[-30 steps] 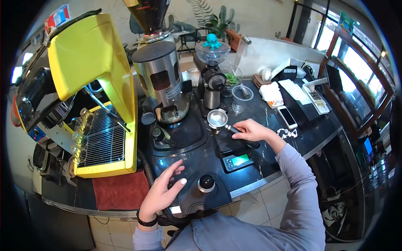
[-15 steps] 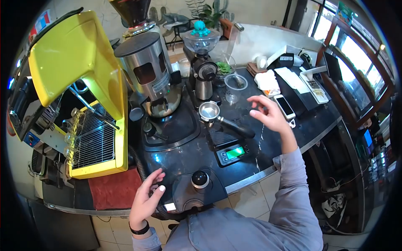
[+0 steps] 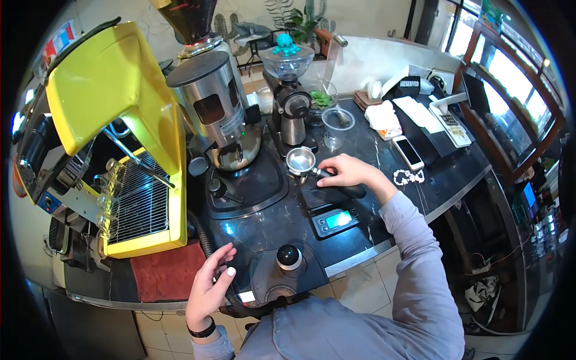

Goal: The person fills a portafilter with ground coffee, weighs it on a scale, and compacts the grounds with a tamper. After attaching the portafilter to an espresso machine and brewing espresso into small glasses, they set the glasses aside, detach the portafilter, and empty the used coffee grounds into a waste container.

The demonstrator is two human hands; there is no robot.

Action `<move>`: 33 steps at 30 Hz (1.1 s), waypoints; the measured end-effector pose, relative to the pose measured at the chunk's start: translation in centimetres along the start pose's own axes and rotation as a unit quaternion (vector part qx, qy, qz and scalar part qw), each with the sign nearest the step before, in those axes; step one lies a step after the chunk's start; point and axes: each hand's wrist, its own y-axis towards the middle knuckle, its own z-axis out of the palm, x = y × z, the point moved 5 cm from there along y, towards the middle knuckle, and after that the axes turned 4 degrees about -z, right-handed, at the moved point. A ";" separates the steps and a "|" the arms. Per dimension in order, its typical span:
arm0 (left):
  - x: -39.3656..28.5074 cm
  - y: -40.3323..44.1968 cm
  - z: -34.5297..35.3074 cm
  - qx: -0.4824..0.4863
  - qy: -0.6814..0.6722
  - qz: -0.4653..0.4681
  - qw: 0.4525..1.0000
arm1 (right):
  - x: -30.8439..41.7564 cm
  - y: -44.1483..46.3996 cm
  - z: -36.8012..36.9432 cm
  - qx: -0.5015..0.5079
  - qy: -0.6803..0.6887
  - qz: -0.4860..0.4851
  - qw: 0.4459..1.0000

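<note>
A portafilter (image 3: 300,160) with a bare metal basket rests on a black digital scale (image 3: 336,221) whose display is lit. My right hand (image 3: 353,172) has its thumb and fingers closed on the black handle, close to the basket. Some of those fingers are hidden beneath the palm. At lower left, my left hand (image 3: 210,285) hovers near the counter's front edge, fingers loosely curved and apart, holding nothing. To its right, a black-knobbed tamper (image 3: 289,257) stands on a dark tamping mat (image 3: 262,273).
On the left stands a yellow espresso machine (image 3: 102,84), with a red cloth (image 3: 168,273) in front. A large grinder (image 3: 210,96) and a smaller grinder (image 3: 292,108) stand behind the scale. Beyond my right hand are a plastic cup (image 3: 337,126), a phone (image 3: 408,153) and a bracelet (image 3: 408,177).
My right hand has come down and left from above the counter onto the portafilter handle. The scale's display has turned from green to bluish. My left hand has hardly moved.
</note>
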 end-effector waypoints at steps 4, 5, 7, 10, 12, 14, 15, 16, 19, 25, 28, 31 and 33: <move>0.2 -0.6 -0.9 -0.016 -0.008 0.011 1.000 | -1.4 1.6 0.8 0.068 0.026 -0.015 0.997; 0.4 -0.7 -1.1 -0.019 -0.012 0.015 1.000 | -1.8 1.8 0.9 0.071 0.036 -0.011 0.997; 0.4 -0.6 -1.0 -0.019 -0.025 0.009 0.999 | -1.0 2.1 1.0 0.077 0.055 -0.007 0.995; 0.0 0.1 -0.5 -0.006 -0.019 0.029 0.999 | 1.8 2.1 1.1 0.018 0.092 0.017 0.995; -0.4 1.7 0.7 0.025 -0.015 0.022 0.999 | 4.6 2.4 2.0 -0.004 0.141 0.041 0.989; 0.2 3.8 2.6 0.063 -0.014 0.010 0.998 | 8.6 3.6 2.4 -0.026 0.183 0.055 0.981; 0.7 5.1 3.6 0.087 -0.017 0.006 0.996 | 9.8 4.6 2.7 -0.046 0.146 0.032 0.988; 0.7 6.3 4.2 0.075 -0.066 -0.007 0.995 | 11.2 5.5 2.8 -0.046 0.168 0.063 0.983; 0.5 9.1 5.5 0.036 -0.207 -0.036 0.977 | 13.0 8.9 4.4 -0.078 0.195 0.100 0.973; 1.7 12.5 4.0 -0.046 -0.285 0.011 0.957 | 13.1 11.9 6.9 -0.077 0.326 0.070 0.940; 1.7 13.2 2.9 -0.068 -0.283 -0.030 0.956 | 7.9 13.4 3.7 -0.179 0.375 0.087 0.905; 1.6 13.6 2.7 -0.068 -0.275 -0.039 0.958 | 3.6 17.3 2.5 -0.303 0.333 0.043 0.892; 1.0 13.5 2.9 -0.068 -0.255 -0.034 0.964 | 2.9 20.5 2.7 -0.298 0.303 0.035 0.905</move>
